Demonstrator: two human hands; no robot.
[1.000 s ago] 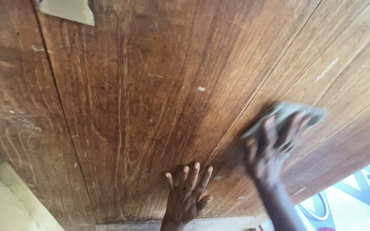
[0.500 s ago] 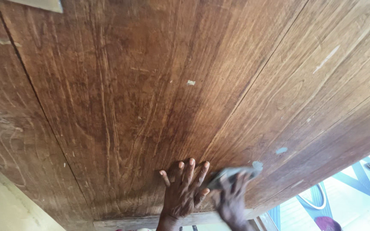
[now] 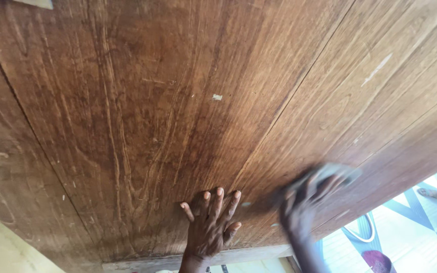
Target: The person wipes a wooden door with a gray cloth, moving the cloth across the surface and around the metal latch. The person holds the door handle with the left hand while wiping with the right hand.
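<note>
**Two hands on a broad wooden tabletop**

Wide brown plank tabletop [image 3: 188, 101], filling nearly the whole view. Grain and plank seams running lengthwise, away from the hands and up across the frame, fanning a little to the right. Plenty of bare wood ahead of both hands and off to the left; near edge just behind the wrists, a pale strip along it. Right edge slanting down past the right hand, with patterned floor [image 3: 410, 237] below it.

Left hand [image 3: 209, 228] pressed flat on the wood close to the near edge, open, fingers spread and pointing away along the grain, holding nothing.

Right hand [image 3: 304, 202] just beside it, to its right, blurred, fingers bent over a pale grey cloth [image 3: 330, 174] and pressing it to the wood. Cloth stretched out ahead of the fingertips, long axis slanting up and to the right, near the right edge.

Small pale fleck [image 3: 217, 97] well ahead of the left hand.
</note>
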